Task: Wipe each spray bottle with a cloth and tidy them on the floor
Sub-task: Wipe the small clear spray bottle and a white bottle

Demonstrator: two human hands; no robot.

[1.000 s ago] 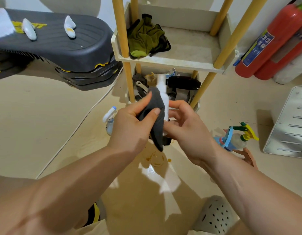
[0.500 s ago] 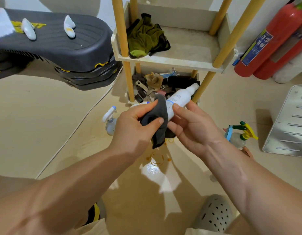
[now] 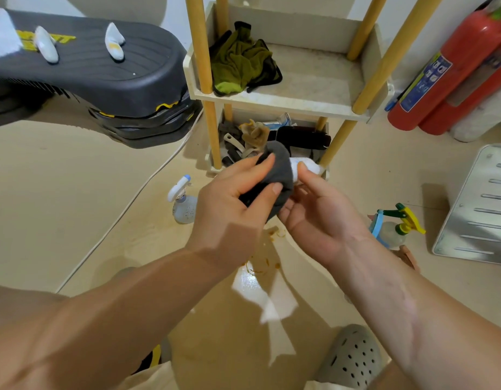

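My left hand (image 3: 232,204) grips a dark grey cloth (image 3: 280,175) wrapped over a small white spray bottle (image 3: 304,166). Most of that bottle is hidden by the cloth; only a white end shows to the right. My right hand (image 3: 317,212) holds the bottle from below, thumb on its white end. On the floor to the left stands a clear spray bottle with a white and blue trigger (image 3: 181,201). To the right stands another bottle with a green and yellow trigger (image 3: 395,229).
A wooden-post shelf unit (image 3: 272,99) stands straight ahead, an olive rag (image 3: 241,60) on its upper tray and clutter in its bottom tray. Stacked dark steppers (image 3: 103,80) sit left, red fire extinguishers (image 3: 455,68) right, a metal tray (image 3: 480,204) far right. A white cable (image 3: 125,204) crosses the floor.
The white bottle turned from upright to lying sideways, and the cloth slid along it to cover nearly all of it. Both hands shifted slightly up and right.
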